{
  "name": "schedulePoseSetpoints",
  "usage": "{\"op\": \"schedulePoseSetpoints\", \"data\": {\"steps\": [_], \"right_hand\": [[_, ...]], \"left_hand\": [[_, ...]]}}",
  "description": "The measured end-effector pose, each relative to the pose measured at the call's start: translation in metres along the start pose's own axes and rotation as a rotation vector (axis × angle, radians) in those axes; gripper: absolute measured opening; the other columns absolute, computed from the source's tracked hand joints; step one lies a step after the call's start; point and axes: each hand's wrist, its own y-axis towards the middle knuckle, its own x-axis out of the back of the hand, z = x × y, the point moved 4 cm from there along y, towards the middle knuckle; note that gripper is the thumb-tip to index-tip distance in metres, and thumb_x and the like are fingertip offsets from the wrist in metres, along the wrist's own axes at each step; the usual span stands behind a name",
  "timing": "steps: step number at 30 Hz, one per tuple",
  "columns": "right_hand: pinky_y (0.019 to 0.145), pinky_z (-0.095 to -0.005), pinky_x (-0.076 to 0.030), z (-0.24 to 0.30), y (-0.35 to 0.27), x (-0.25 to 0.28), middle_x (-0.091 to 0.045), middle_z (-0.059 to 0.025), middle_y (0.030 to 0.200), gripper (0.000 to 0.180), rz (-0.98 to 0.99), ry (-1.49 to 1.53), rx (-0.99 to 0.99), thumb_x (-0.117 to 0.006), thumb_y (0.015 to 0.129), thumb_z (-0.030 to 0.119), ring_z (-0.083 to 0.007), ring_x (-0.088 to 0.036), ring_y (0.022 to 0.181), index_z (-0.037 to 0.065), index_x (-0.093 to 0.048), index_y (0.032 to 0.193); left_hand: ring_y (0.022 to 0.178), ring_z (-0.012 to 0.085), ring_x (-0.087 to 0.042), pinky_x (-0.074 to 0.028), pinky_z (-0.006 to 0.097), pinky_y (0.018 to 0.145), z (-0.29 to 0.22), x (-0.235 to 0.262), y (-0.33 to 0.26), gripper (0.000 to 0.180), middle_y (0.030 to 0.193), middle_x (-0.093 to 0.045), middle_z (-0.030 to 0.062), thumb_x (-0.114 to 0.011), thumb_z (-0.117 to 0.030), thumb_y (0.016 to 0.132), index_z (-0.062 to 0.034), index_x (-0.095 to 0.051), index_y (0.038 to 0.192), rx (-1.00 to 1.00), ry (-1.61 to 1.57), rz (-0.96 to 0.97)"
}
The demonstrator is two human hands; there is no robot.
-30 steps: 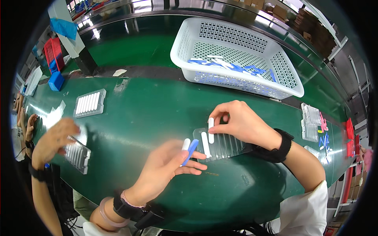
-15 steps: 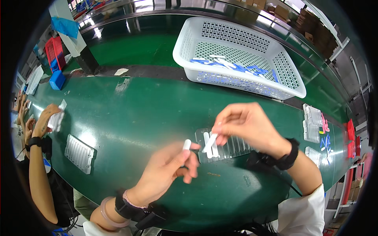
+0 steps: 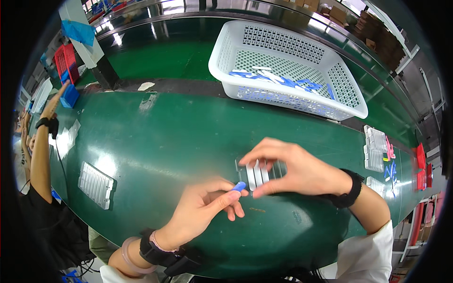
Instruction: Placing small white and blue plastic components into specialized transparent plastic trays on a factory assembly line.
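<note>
My left hand (image 3: 200, 205) pinches a small blue stick (image 3: 239, 186) between thumb and fingertips, just left of a clear slotted tray (image 3: 239, 166). Several slim white sticks (image 3: 258, 176) lie side by side in the tray's left slots. Over the tray hovers my right hand (image 3: 297, 170), thumb and fingers spread apart around the sticks. It covers much of the tray's right part, and whether its fingertips touch a stick I cannot tell.
A white perforated basket (image 3: 288, 101) holding blue and white sticks stands beyond the tray. Another clear slotted tray (image 3: 95, 185) lies to the left, near a co-worker's arm (image 3: 42, 151). On the right are stacked trays (image 3: 374, 147) and loose blue and pink pieces.
My right hand has let go of a white stick, now lying in the tray, and its fingers have spread. My left hand shows a blue piece where a white one was. The co-worker's arm reached farther away.
</note>
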Motion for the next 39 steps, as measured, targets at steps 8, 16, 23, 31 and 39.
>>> {"op": "schedulePoseSetpoints", "data": {"steps": [8, 16, 23, 31, 39], "right_hand": [[0.063, -0.0226, -0.049, -0.005, -0.002, 0.014, -0.061, -0.0105, 0.077, 0.011, -0.145, 0.569, -0.190, -0.064, 0.074, 0.000, -0.0119, -0.059, 0.067, -0.006, -0.057, 0.080], [0.059, -0.0298, -0.043, -0.033, -0.002, 0.033, -0.054, -0.0093, 0.069, 0.030, -0.236, -0.231, -0.218, -0.072, 0.062, 0.018, -0.0192, -0.053, 0.064, -0.001, -0.059, 0.080], [0.086, -0.0330, -0.032, -0.027, -0.030, 0.009, -0.043, -0.0103, 0.101, 0.051, -0.335, -0.514, -0.237, -0.068, 0.070, 0.031, -0.0255, -0.039, 0.096, 0.002, -0.047, 0.104], [0.086, -0.0402, -0.030, -0.026, -0.040, 0.004, -0.040, -0.0159, 0.115, 0.063, -0.396, -0.627, -0.135, -0.065, 0.072, 0.030, -0.0304, -0.035, 0.109, -0.004, -0.038, 0.117], [0.085, -0.0366, -0.038, 0.012, -0.048, 0.073, -0.051, -0.0121, 0.100, 0.032, -0.933, -0.957, 0.306, -0.060, 0.070, 0.005, -0.0293, -0.047, 0.096, -0.001, -0.049, 0.100]], "left_hand": [[0.069, 0.0214, -0.060, -0.047, 0.027, 0.057, 0.003, -0.007, -0.002, 0.032, 0.087, -0.052, 0.0118, -0.035, -0.022, 0.093, 0.0052, -0.047, 0.106, 0.163, -0.083, 0.157], [0.069, 0.0200, -0.058, -0.045, 0.026, 0.058, 0.005, -0.008, -0.002, 0.034, 0.087, -0.052, 0.0117, -0.031, -0.023, 0.094, 0.0052, -0.048, 0.101, 0.178, -0.101, 0.142], [0.070, 0.0192, -0.057, -0.044, 0.027, 0.059, 0.007, -0.005, -0.002, 0.037, 0.085, -0.053, 0.0112, -0.029, -0.026, 0.094, 0.0042, -0.049, 0.099, 0.158, -0.068, 0.105], [0.073, 0.0173, -0.055, -0.044, 0.026, 0.064, 0.004, -0.005, 0.002, 0.034, 0.087, -0.053, 0.0108, -0.030, -0.023, 0.094, 0.0048, -0.048, 0.101, 0.166, -0.074, 0.123], [0.073, 0.0174, -0.055, -0.044, 0.026, 0.064, -0.009, -0.010, 0.003, 0.029, 0.086, -0.054, 0.0099, -0.031, -0.018, 0.093, 0.0036, -0.049, 0.099, 0.070, 0.135, 0.076]]}}
